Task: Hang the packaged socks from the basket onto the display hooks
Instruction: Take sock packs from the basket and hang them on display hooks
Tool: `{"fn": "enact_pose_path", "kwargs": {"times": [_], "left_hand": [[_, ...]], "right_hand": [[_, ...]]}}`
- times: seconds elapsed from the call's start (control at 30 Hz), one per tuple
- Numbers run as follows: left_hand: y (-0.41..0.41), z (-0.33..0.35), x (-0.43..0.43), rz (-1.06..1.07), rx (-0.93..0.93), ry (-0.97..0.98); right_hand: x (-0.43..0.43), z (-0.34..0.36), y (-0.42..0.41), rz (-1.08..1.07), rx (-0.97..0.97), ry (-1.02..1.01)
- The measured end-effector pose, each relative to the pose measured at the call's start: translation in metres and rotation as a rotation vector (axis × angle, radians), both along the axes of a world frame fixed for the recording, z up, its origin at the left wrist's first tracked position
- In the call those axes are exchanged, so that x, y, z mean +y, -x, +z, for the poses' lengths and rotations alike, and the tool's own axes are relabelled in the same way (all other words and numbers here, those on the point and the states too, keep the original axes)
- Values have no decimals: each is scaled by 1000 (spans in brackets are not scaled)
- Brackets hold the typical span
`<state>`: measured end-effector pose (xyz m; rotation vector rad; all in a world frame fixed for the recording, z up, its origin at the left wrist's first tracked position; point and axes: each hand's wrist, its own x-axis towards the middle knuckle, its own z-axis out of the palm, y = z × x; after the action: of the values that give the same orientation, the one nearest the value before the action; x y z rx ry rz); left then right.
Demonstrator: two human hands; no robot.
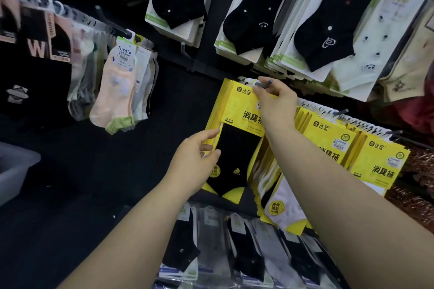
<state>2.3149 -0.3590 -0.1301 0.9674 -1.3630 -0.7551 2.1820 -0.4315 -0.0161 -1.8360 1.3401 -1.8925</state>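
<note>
A yellow sock pack (pixel 237 110) with a black sock on its card hangs at the front of a stack on a display hook (pixel 264 84). My right hand (pixel 276 103) pinches the pack's top by its white hanger tab, right at the hook's tip. My left hand (pixel 196 161) grips the pack's left edge lower down, thumb on the black sock. More yellow packs (pixel 328 138) hang on the hooks to the right. The basket (pixel 14 166), a grey plastic bin, shows at the left edge.
Black dotted socks on white cards (pixel 324 26) hang above. A peach sock pack (pixel 117 91) hangs at left, dark and grey packs (pixel 246 253) below. An empty hook (pixel 185 50) sticks out above the yellow stack. The wall panel is black.
</note>
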Motion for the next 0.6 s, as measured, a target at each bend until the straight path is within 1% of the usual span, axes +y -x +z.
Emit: {"fn": "enact_pose_path", "kwargs": {"times": [0.13, 0.23, 0.37, 0.43, 0.47, 0.53, 0.6], "left_hand": [[1, 0, -1, -21, -26, 9], [2, 0, 0, -25, -12, 10], [3, 0, 2, -37, -12, 8], [2, 0, 3, -34, -15, 7], [2, 0, 4, -30, -18, 5], [1, 0, 5, -21, -26, 3], [-1, -1, 6, -14, -38, -5]], "right_hand": [[-21, 2, -5, -86, -96, -66], [-30, 0, -5, -140, -168, -111], [-28, -5, -5, -209, -176, -163], [-22, -14, -3, -265, -120, -144], [-20, -20, -2, -277, -60, -120], [-17, -31, -2, -253, 75, -99], [-17, -35, -3, -196, 158, -157]]}}
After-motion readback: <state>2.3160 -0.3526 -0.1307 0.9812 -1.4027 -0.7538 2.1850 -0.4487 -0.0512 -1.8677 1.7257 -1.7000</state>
